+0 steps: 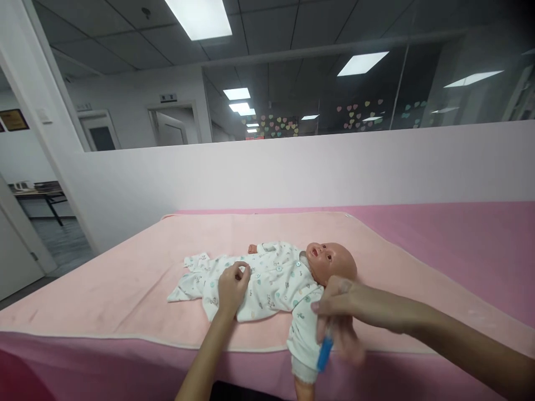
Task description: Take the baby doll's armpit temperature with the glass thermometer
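A baby doll (pixel 334 263) lies on its back in white printed clothes (pixel 271 281), its head to the right and one sleeved arm hanging over the near edge. My left hand (pixel 234 287) rests on the clothes at the doll's lower body. Its fingers are curled in, and whatever they may pinch is hidden. Beside the doll's head and near shoulder is my right hand (pixel 340 312), smeared by motion and closed around a small blue-ended stick (pixel 325 352). That stick points down alongside the doll's sleeve; blur hides its exact kind.
A peach blanket (pixel 137 284) lies under the doll on a pink-covered table (pixel 472 239). Behind stands a low white wall (pixel 292 172) with glass above it. To the left are a doorway and a small desk (pixel 37 193). Something dark shows at the bottom edge.
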`<state>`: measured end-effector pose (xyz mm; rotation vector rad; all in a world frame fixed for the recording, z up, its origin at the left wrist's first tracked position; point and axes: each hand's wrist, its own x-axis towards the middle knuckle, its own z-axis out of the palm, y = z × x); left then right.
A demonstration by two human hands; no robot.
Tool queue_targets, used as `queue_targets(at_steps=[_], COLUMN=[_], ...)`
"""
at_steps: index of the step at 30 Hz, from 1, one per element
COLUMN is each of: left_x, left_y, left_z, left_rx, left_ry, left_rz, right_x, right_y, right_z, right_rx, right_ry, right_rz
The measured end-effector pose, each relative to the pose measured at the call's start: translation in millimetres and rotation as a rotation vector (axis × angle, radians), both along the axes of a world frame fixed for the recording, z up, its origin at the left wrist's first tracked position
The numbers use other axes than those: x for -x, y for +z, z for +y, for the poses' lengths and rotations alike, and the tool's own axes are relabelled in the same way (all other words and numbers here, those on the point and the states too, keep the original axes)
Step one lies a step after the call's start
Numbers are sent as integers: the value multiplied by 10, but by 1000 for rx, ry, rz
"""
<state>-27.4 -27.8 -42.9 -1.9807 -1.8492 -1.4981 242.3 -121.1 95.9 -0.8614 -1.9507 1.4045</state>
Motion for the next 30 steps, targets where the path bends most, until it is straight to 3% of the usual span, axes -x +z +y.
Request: queue_targets(at_steps=[1,2,4,6,7,9,10,11,15,16,18,20,23,26,30], left_x=[0,0,-2,-6,-8,-9,-9,-7,2,2,-1,-11,-25,-4,33], left_y=[-1,-2,-1,1,1,1,-1,-3,-12,-12,-11,-11,-12,23,244], left_z=[0,1,1,-2,-4,-7,-8,-8,-4,-4,-6,-14,-30,-22,85], left_rx=[1,1,1,-2,-4,-3,0,3,7,6,7,12,20,55,259], left_ry=[-3,-4,-6,-7,-8,-9,-10,-11,-5,-2,1,-3,-8,-22,-122], left_rz=[2,4,4,-1,-4,-8,-7,-5,6,6,4,3,-16,-141,-298], right_x=[-18,-39,-57,-17,14,52,46,25,-70,-70,-64,-102,-282,-492,-671], right_y=[42,77,77,-32,-104,-207,-216,-199,-178,-253,-492,-752,-980,-1025,-1112], right_z=[5,2,-12,-11,7,77,123,167,226,210,173,166,223,306,429], right_rx=[6,-41,-134,-75,31,409,510,514,-121,-113,263,452,451,484,536], right_ry=[32,-12,-194,-359,-382,-167,-141,-179,-723,-766,-595,-528,-536,-541,-550], right_rz=[-115,-83,267,604,590,200,123,157,1000,1010,573,315,267,234,254])
